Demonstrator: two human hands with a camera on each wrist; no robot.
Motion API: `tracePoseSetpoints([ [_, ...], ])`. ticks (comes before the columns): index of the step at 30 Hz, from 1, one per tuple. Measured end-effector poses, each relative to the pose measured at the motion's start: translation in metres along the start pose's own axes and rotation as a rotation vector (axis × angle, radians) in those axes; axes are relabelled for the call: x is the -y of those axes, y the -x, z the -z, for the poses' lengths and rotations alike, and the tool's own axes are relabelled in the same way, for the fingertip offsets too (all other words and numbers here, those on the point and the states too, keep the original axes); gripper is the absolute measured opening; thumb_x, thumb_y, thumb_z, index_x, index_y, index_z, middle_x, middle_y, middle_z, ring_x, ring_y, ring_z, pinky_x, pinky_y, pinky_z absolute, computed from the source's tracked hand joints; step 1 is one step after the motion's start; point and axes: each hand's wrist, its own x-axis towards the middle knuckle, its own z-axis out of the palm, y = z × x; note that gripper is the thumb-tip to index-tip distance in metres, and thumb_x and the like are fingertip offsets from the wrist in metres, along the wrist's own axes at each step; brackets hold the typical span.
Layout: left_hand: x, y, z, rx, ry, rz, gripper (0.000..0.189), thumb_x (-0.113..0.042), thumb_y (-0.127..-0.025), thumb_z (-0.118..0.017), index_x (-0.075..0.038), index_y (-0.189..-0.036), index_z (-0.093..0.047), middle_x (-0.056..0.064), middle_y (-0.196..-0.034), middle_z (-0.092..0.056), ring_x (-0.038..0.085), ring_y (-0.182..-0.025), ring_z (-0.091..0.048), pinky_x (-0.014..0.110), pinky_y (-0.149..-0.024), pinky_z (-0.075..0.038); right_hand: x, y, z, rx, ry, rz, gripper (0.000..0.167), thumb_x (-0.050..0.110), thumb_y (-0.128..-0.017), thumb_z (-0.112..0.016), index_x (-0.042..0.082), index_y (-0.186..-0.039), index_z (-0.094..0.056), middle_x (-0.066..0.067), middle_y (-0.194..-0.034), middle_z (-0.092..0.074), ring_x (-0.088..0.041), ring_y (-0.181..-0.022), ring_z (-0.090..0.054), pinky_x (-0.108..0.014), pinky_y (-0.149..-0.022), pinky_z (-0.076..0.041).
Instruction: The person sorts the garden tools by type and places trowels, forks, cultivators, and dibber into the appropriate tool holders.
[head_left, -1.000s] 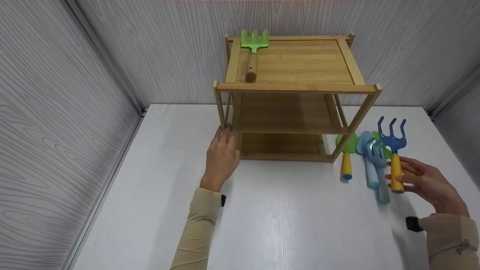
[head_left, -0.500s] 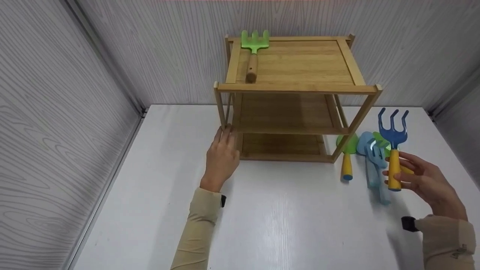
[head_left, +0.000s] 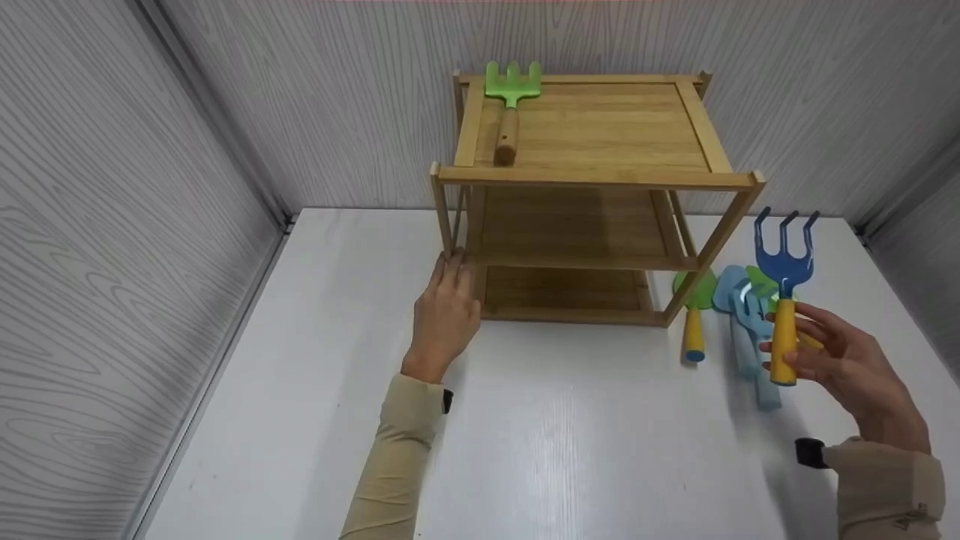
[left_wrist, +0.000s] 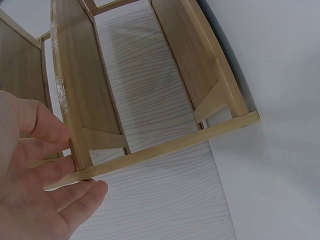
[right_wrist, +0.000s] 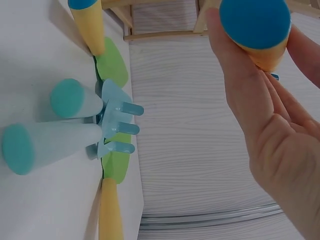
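My right hand [head_left: 862,367] pinches the yellow handle of a toy hand rake [head_left: 784,262] with blue prongs pointing away, held above the table. In the right wrist view the handle's blue end [right_wrist: 256,22] sits between thumb and fingers. At the left front post of a three-tier wooden shelf [head_left: 592,178] is my left hand [head_left: 446,319]. The left wrist view shows its thumb and fingers [left_wrist: 52,172] on either side of the wooden frame near the middle tier. A green hand fork [head_left: 512,86] with a wooden handle lies on the top tier's left side.
Right of the shelf lie a green-bladed shovel [head_left: 694,330] with a yellow handle, a light-blue fork [head_left: 752,307] over a light-blue shovel [head_left: 726,287], and another green-bladed tool [head_left: 761,276], partly hidden. Grey wood-grain walls [head_left: 360,90] surround the white table [head_left: 570,435].
My right hand has lifted the blue rake slightly and shifted it a little left, bringing the handle more upright. The left hand stays at the shelf post.
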Motion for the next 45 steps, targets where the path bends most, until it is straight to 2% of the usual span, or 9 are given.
tracePoseSetpoints([
  [6,0.001,0.000,0.000,-0.007,-0.015,-0.003,0.049,0.002,-0.091,-0.063,0.011,-0.138,-0.053,0.027,-0.142,-0.051,0.048,-0.134,-0.046,0.049,-0.090,-0.056,0.003,-0.002,-0.004,0.038,-0.010,0.051,0.062,-0.020,-0.096,-0.049,0.028,-0.136,-0.051,0.007,-0.122,-0.068,-0.016,-0.097,-0.073,-0.027,-0.077,-0.060],
  [12,0.000,-0.002,0.001,-0.001,0.001,-0.001,0.048,0.002,-0.091,-0.062,0.011,-0.137,-0.053,0.026,-0.143,-0.051,0.048,-0.135,-0.045,0.049,-0.091,-0.056,0.007,-0.002,-0.009,0.028,-0.009,0.086,0.064,-0.020,-0.095,-0.050,0.028,-0.137,-0.051,0.006,-0.121,-0.068,-0.016,-0.097,-0.073,-0.025,-0.078,-0.059],
  [20,0.001,-0.003,0.002,-0.015,0.010,-0.010,0.043,0.005,-0.090,-0.060,0.011,-0.133,-0.055,0.027,-0.143,-0.051,0.049,-0.133,-0.047,0.048,-0.085,-0.059,0.011,-0.003,-0.015,0.030,0.015,0.172,0.068,-0.024,-0.093,-0.049,0.022,-0.143,-0.051,0.005,-0.126,-0.067,-0.015,-0.101,-0.073,-0.022,-0.084,-0.056],
  [31,0.001,-0.001,0.000,-0.013,0.020,-0.002,0.047,0.004,-0.090,-0.062,0.011,-0.136,-0.054,0.026,-0.144,-0.051,0.048,-0.134,-0.046,0.048,-0.087,-0.058,0.017,0.000,-0.022,-0.003,0.030,0.190,0.065,-0.019,-0.094,-0.055,0.019,-0.146,-0.051,0.007,-0.129,-0.066,-0.014,-0.100,-0.073,-0.022,-0.084,-0.056],
  [45,0.000,0.001,0.000,-0.003,0.012,0.005,0.047,0.002,-0.091,-0.063,0.009,-0.137,-0.054,0.026,-0.144,-0.051,0.047,-0.135,-0.046,0.049,-0.087,-0.058,0.021,0.000,-0.030,0.024,0.076,0.265,0.066,-0.025,-0.091,-0.052,0.010,-0.148,-0.049,0.002,-0.129,-0.067,-0.015,-0.102,-0.072,-0.023,-0.085,-0.056],
])
